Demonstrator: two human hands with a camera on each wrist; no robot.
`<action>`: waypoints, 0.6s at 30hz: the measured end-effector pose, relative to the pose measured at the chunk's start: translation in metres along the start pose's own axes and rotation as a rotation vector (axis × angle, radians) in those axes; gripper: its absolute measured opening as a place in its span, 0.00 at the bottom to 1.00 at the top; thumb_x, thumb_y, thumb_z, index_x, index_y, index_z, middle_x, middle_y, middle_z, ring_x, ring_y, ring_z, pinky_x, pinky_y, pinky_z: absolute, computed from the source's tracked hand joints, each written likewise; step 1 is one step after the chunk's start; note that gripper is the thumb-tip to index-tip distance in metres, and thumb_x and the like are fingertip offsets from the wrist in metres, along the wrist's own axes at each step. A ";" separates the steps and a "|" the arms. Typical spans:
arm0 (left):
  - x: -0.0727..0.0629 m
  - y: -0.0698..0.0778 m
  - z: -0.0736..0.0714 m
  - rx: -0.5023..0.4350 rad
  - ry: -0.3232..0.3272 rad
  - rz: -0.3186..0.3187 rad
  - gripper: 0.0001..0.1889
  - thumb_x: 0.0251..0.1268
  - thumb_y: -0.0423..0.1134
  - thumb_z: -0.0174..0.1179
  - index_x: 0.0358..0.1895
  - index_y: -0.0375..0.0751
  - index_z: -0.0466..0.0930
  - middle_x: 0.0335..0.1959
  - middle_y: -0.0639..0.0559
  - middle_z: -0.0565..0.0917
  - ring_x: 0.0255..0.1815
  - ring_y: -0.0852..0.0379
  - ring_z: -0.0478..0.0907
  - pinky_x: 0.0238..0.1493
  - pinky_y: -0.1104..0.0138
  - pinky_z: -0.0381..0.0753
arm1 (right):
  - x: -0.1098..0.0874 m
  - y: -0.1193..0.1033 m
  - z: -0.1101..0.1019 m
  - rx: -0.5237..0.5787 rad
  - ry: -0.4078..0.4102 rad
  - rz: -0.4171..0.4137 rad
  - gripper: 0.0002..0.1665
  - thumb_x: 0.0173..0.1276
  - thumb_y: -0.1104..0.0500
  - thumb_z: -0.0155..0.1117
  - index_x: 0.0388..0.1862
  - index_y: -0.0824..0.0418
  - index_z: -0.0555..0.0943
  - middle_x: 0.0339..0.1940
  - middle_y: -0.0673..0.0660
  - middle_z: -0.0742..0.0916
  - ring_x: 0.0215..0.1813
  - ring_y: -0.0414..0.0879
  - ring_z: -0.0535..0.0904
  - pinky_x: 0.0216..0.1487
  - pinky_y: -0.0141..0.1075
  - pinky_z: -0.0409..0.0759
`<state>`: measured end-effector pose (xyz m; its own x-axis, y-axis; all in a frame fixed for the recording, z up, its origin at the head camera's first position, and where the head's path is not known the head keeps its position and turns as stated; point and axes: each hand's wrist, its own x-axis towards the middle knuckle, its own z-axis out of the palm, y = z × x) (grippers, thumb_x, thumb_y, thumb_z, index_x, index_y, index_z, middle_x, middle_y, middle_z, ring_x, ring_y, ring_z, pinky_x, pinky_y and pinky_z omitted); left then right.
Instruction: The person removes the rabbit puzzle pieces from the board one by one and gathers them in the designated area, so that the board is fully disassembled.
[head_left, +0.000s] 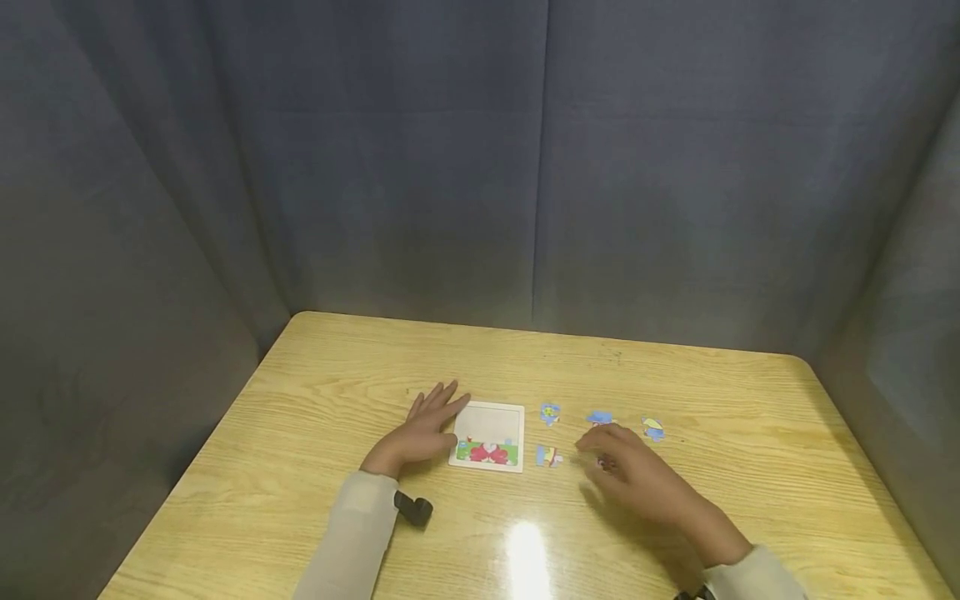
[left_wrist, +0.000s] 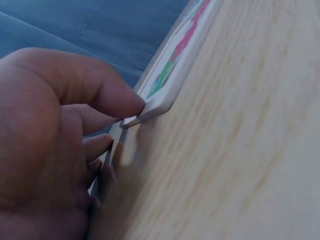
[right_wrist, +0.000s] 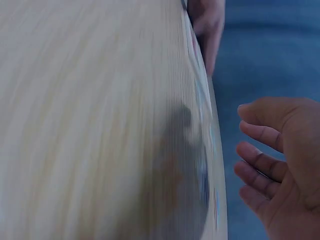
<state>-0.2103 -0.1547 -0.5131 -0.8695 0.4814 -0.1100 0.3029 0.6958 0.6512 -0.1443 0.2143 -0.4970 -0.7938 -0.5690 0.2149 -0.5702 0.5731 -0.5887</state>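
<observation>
A white-framed puzzle board lies on the table, with red and green picture pieces along its near part and a bare pale area above them. At its left side is my left hand, thumb touching the frame and fingers stretched out along the edge. My right hand hovers over loose pieces to the right, fingers loosely bent and holding nothing. One brown piece shows partly below that hand, and a blue piece lies just beyond its fingers.
Between board and right hand lie a blue piece with yellow and a blue-and-yellow piece. Another piece lies farther right. The wooden table has dark curtains behind and at both sides.
</observation>
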 end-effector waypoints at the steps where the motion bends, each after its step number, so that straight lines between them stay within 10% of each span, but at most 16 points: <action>1: 0.000 0.000 0.000 -0.002 -0.002 0.002 0.39 0.60 0.37 0.50 0.78 0.47 0.52 0.80 0.48 0.41 0.79 0.49 0.30 0.74 0.51 0.25 | 0.006 -0.006 0.005 0.009 -0.019 -0.003 0.18 0.72 0.56 0.60 0.59 0.56 0.77 0.62 0.51 0.75 0.61 0.48 0.71 0.57 0.46 0.78; 18: -0.002 -0.001 -0.001 -0.023 -0.005 0.019 0.40 0.58 0.39 0.54 0.77 0.48 0.55 0.80 0.48 0.41 0.79 0.49 0.29 0.73 0.51 0.23 | 0.090 -0.078 0.079 -0.001 -0.005 -0.050 0.27 0.72 0.63 0.57 0.69 0.63 0.69 0.62 0.55 0.76 0.60 0.50 0.74 0.59 0.41 0.77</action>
<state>-0.2098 -0.1568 -0.5128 -0.8620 0.4967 -0.1012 0.3097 0.6741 0.6705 -0.1541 0.0719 -0.4934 -0.7630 -0.6002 0.2399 -0.6094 0.5441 -0.5767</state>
